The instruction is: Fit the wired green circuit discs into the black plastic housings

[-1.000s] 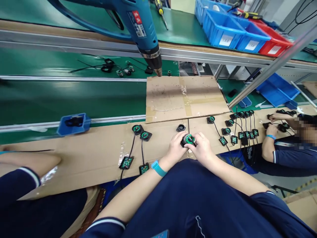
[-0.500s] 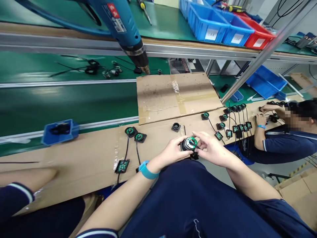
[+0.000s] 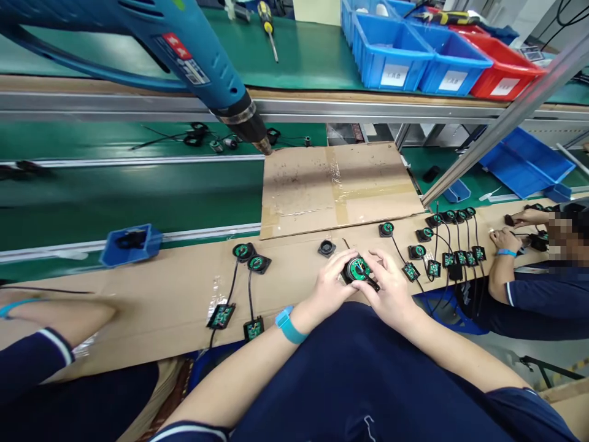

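Note:
Between my two hands is a black housing with a round green circuit board (image 3: 358,269) facing up in it. My left hand (image 3: 332,281) is closed round its left side. My right hand (image 3: 390,287) grips the right side, thumb near the black cable that comes off the board. Just beyond my left hand, a small black housing (image 3: 326,247) without a green board lies on the cardboard. Farther left lie two black housings with green boards (image 3: 259,264), their cables running to rectangular green circuit boards (image 3: 221,316).
A blue heat gun (image 3: 207,67) hangs overhead at the left. The cardboard sheet (image 3: 299,209) lies ahead. More cabled housings (image 3: 418,252) stand in rows before a co-worker (image 3: 538,294) at right. Another person's arm (image 3: 59,313) rests at left. Blue bins (image 3: 391,58) line the shelf.
The board in my hands was tilted with a silvery ring showing; now it lies flatter in the black housing. My right fingers have moved onto the housing's side. The view has shifted.

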{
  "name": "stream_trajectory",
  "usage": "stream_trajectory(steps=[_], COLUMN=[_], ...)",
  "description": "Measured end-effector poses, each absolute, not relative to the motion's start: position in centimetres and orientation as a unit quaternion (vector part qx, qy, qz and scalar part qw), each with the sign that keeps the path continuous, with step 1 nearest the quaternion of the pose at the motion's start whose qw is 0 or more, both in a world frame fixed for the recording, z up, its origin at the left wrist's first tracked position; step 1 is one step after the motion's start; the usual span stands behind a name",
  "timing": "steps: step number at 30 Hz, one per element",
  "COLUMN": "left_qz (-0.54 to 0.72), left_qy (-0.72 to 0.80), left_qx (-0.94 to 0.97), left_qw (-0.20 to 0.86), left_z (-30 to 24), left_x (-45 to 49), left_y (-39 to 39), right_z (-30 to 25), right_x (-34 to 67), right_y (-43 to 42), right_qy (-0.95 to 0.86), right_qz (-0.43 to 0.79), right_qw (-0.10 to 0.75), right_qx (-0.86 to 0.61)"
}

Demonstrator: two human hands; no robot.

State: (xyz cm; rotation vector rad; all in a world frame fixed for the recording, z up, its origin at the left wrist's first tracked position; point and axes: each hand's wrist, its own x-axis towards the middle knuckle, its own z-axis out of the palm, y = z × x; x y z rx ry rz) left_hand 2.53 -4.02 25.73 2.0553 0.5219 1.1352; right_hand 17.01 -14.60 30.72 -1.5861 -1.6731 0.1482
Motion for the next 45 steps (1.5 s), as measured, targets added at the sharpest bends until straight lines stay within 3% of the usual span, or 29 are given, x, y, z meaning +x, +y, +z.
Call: stream_trajectory(steps=[8, 12, 18, 23, 27, 32, 37, 45], left_qz=[0.382, 0.339, 0.328, 0.119, 0.05, 0.024, 0.018, -0.042], left_qy=[0.206, 0.241, 0.253, 0.235, 0.274, 0.359, 0.418, 0.32], left_qx=[0.825, 0.791, 0.684, 0.763, 0.766, 0.765, 0.806, 0.887], left_qw=[0.363, 0.449, 0.601, 0.591, 0.58, 0.533, 0.418, 0.331], left_z=[21.0, 18.6, 16.0, 14.3, 12.2, 9.0, 7.5, 5.0], left_x=[5.8, 6.5, 9.6, 12.5, 11.9, 8.4, 5.0, 3.8], left_y=[-4.5, -4.5, -3.5, -3.9, -5.3, -5.7, -5.2, -5.2], right_z=[23.4, 20.8, 23.7, 25.9, 20.2, 10.3, 7.3, 6.5], right_x=[20.5, 22.5, 24.7, 26.5, 28.6, 30.6, 31.9, 33.3], right_y=[-14.6, -13.1, -10.2, -7.0, -3.8, -1.3, -0.4, -0.8], right_qy=[-0.66, -0.641, -0.547, -0.49, -0.525, -0.575, -0.622, -0.659], right_qz=[0.049, 0.096, 0.17, 0.121, 0.024, 0.118, 0.15, 0.121], right_qw=[0.422, 0.427, 0.505, 0.572, 0.497, 0.276, 0.239, 0.256], right_qx=[-0.62, -0.63, -0.645, -0.647, -0.69, -0.761, -0.73, -0.697])
